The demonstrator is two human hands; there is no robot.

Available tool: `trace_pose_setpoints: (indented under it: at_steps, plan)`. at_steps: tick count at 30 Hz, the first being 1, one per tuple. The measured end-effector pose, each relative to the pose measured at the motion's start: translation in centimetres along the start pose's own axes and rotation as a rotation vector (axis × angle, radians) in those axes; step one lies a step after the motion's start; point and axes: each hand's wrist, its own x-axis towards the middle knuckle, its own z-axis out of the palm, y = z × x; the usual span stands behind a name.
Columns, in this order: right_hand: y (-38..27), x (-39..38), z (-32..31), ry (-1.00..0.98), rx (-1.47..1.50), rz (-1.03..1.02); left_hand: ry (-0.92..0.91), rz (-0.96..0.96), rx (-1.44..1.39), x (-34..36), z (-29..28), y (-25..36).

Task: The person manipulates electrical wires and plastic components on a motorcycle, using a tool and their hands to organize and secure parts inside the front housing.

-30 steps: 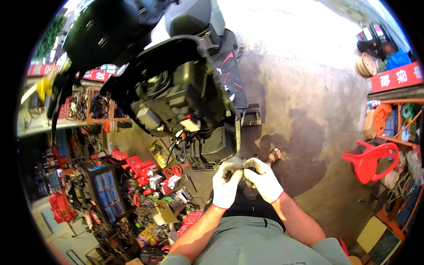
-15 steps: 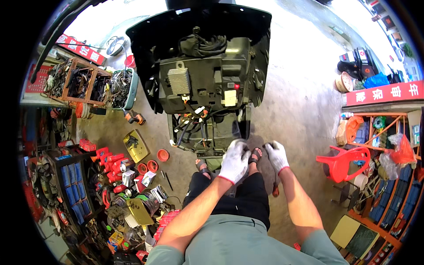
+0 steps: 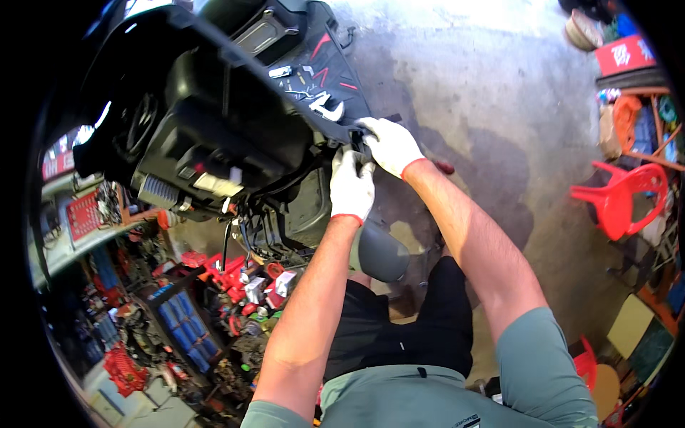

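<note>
The large black plastic front panel (image 3: 275,89) of a vehicle fills the upper left, tilted so its lower right corner lies at my hands. My right hand (image 3: 391,148), in a white glove with a red cuff, is closed over the corner's edge. Just below it my left hand (image 3: 351,187), gloved the same way, has its fingers bent against the same corner. Both gloves hide the exact spot they grip. Bare wires and connectors (image 3: 246,232) hang under the dashboard body. An adjustable wrench (image 3: 327,107) lies on the dark footboard (image 3: 332,68) behind the panel.
A rounded grey part (image 3: 384,251) stands near my knees. Small tools (image 3: 282,71) lie on the footboard. At the right is a red plastic chair (image 3: 617,200) by orange shelving. Red bottles (image 3: 228,278) and a blue-drawer cabinet (image 3: 187,328) crowd the lower left.
My view has turned and moved closer to the panel's right side. Both hands have gone from apart in front of the vehicle to the panel's corner.
</note>
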Motion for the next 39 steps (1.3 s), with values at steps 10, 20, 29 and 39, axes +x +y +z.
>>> trace_pose_setpoints:
  at_steps: [10, 20, 29, 39]
  plan:
    - [2.9, 2.2, 1.7, -0.049, 0.082, -0.060, -0.006, 0.056, 0.218, -1.5, 2.2, 0.9]
    - [4.0, 2.2, 5.2, 0.225, 0.120, -0.109, 0.041, 0.133, 0.370, -2.2, 2.9, 0.4]
    - [4.1, 2.1, 6.3, 0.198, 0.135, -0.046, 0.003, 0.084, 0.438, -2.5, 2.9, 0.6]
    - [3.0, 0.5, 4.1, 0.189, 0.277, 0.035, 0.057, 0.014, 0.385, -1.8, 3.2, 0.3]
